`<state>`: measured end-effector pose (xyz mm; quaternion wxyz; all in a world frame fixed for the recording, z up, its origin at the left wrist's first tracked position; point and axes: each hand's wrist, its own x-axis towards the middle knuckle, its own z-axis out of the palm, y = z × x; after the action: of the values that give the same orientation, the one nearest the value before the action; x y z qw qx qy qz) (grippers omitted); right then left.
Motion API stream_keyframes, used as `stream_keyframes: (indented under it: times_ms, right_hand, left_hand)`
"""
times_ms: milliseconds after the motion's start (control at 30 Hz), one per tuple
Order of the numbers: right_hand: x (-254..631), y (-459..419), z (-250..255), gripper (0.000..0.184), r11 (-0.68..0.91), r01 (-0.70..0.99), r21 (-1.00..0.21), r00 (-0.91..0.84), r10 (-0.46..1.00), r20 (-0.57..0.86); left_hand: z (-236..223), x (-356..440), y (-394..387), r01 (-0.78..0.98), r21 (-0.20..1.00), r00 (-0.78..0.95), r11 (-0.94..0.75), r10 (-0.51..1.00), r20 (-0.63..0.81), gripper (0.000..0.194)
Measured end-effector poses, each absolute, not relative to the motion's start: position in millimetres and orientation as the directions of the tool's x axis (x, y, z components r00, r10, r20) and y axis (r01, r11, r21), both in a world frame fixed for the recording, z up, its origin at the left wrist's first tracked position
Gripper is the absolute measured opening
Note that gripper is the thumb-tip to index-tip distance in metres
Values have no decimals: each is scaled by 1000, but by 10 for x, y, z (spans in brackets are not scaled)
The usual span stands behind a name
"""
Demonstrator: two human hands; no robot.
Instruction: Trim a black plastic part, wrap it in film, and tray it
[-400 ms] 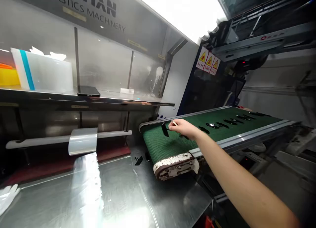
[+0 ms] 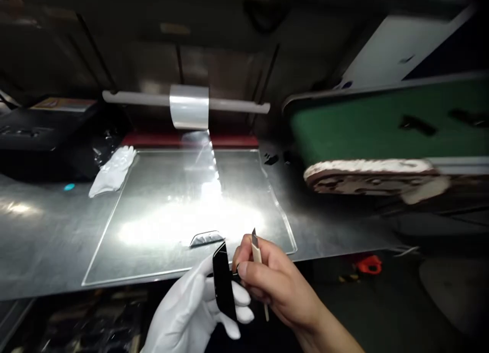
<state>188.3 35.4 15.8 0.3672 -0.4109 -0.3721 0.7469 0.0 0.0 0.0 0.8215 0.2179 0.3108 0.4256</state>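
Steel tabletop (image 2: 46,241) stretches before us under hard glare, dim shelving behind it. Our two hands meet at its near edge: our left hand (image 2: 194,312), in a white glove, curls its fingers (image 2: 239,297) around one black plastic part (image 2: 223,287), holding it upright, while our bare right hand (image 2: 273,287) pinches closed on the same part's edge with thumb and forefinger and also grips one thin blade tool (image 2: 256,259) whose tip points up. Both hands hang just off the table's front rim, over the dark floor space below. Just beyond them lies one clear flat sheet (image 2: 153,225), its near edge running parallel to the table rim, with one small silvery tab (image 2: 206,237) lying on it near our fingers. Most of the sheet is bare. At its far left corner one spare white glove (image 2: 112,172) lies crumpled. One roll of clear film (image 2: 189,106) hangs on one rod (image 2: 237,106) at the far side. To the right, one green conveyor belt (image 2: 344,124) ends above the table's right edge, carrying at least two dark blurred pieces (image 2: 416,124), and two small black scraps (image 2: 271,160) sit between belt and sheet.
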Motion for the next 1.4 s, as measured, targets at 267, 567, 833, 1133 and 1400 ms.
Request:
stream_keyframes:
  times_ms: [267, 567, 833, 1133, 1400]
  right_hand:
    - [1854, 183, -31, 20, -499, -432, -751, -403, 852, -335]
    - [1910, 165, -104, 21, -528, -386, -756, -354, 842, -407]
    - [1918, 121, -98, 18, -547, -414, -728, -382, 830, -406]
    - [1953, 128, -59, 19, -557, -314, -769, -400, 812, -425]
    - [2001, 123, 10, 31, 100, -170, -980, -245, 959, 140]
  left_hand:
    - [-260, 96, -106, -641, 536, 499, 549, 829, -252, 40]
    - [-210, 162, -49, -626, 541, 508, 561, 820, -264, 42]
    - [-201, 150, -54, -612, 561, 506, 557, 821, -263, 44]
    - [-177, 111, -53, -567, 652, 459, 503, 851, -257, 47]
    - [-187, -31, -51, -593, 614, 506, 521, 834, -219, 67]
